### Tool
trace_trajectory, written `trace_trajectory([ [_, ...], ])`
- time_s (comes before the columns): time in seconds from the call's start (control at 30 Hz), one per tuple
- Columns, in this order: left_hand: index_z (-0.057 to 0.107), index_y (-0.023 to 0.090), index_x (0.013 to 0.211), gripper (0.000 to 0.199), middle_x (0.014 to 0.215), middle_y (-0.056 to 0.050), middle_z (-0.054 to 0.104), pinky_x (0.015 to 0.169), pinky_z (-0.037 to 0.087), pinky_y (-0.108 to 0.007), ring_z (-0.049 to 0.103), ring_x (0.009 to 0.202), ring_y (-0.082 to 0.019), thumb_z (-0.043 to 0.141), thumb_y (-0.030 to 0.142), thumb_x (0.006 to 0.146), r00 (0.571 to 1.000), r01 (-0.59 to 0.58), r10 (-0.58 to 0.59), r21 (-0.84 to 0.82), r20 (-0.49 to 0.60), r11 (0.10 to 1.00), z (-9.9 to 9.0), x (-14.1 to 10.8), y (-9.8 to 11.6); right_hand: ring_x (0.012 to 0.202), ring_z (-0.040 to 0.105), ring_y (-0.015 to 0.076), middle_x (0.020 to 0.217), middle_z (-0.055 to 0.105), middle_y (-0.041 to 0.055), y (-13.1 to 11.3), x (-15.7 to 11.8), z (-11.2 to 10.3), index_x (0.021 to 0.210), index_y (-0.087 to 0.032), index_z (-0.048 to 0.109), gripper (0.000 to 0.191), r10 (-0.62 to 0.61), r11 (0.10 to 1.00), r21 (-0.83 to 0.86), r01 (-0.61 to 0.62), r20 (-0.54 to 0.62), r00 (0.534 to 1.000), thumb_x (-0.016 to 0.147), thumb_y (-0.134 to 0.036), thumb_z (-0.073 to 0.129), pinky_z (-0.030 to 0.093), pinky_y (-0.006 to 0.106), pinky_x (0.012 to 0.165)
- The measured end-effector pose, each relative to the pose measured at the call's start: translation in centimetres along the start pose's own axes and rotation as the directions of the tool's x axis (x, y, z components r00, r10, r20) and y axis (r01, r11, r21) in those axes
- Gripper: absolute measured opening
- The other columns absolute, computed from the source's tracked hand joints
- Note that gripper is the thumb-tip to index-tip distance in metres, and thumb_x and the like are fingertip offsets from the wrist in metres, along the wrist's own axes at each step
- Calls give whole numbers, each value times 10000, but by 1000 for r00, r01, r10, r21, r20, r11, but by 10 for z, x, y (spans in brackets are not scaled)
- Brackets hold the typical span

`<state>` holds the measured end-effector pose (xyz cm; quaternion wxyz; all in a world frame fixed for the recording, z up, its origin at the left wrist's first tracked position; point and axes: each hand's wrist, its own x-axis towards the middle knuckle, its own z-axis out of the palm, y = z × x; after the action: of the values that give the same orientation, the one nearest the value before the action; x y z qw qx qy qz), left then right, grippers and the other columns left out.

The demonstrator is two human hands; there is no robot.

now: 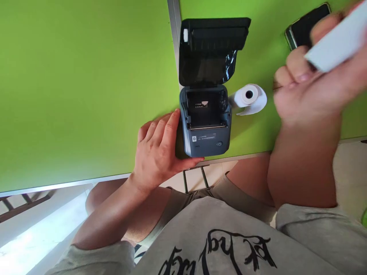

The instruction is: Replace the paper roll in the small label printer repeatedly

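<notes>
A dark blue-grey portable label printer (206, 141) rests near the table's front edge, its black lid (212, 68) swung up and its paper bay showing no roll. My left hand (156, 147) grips the printer's lower left corner, fingers along its side and thumb across the front. Right of the printer is a white paper roll (252, 95) with a dark core hole and a loose end. My right hand (306, 82), blurred, is raised at the upper right. Its fingers are curled around a white box-like thing (338, 40), partly cut off by the frame edge.
The green table (86, 76) has a grey seam (174, 34) running behind the printer. A black phone (305, 26) lies at the upper right, partly behind my right hand. My legs are under the table's metal front edge (71, 182).
</notes>
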<state>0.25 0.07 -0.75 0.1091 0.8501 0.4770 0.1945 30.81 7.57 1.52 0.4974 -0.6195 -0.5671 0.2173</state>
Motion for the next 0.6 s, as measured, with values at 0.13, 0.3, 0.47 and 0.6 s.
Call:
trace_trajectory([
  [0.13, 404, 154, 1579, 1071, 1315, -192, 720, 991, 450, -452, 706, 1118, -360, 477, 940, 855, 1000, 8, -8, 10, -16, 1000, 1, -1, 0, 660, 359, 105, 723, 421, -21, 18, 1, 29, 782, -256, 443, 299, -122, 993, -16, 121, -115, 986, 677, -377, 695, 327, 313, 638],
  [0.3, 364, 197, 1611, 1089, 1345, -179, 710, 1014, 445, -465, 694, 1144, -367, 511, 943, 831, 999, 41, -41, -30, 0, 999, 2, -1, 0, 692, 457, 119, 737, 542, -23, 25, 3, 33, 812, -240, 507, 310, -202, 952, -244, 185, -45, 978, 623, -277, 751, 359, 319, 697],
  [0.47, 405, 164, 1580, 1080, 1316, -188, 717, 999, 453, -458, 697, 1117, -360, 484, 947, 841, 1000, 22, -22, 4, -11, 1000, 2, 0, 0, 794, 578, 146, 917, 712, 10, 32, 2, 23, 961, -238, 635, 426, -232, 910, -352, 218, 3, 973, 591, -252, 845, 371, 299, 692],
  [0.6, 402, 158, 1585, 1085, 1330, -190, 712, 998, 448, -460, 692, 1123, -367, 521, 934, 836, 1000, 19, -19, -1, -12, 1000, 3, -1, -1, 816, 664, 184, 946, 740, 28, 43, 2, 11, 1107, -262, 671, 551, -335, 854, -394, 339, 81, 939, 639, -450, 892, 462, 329, 750],
])
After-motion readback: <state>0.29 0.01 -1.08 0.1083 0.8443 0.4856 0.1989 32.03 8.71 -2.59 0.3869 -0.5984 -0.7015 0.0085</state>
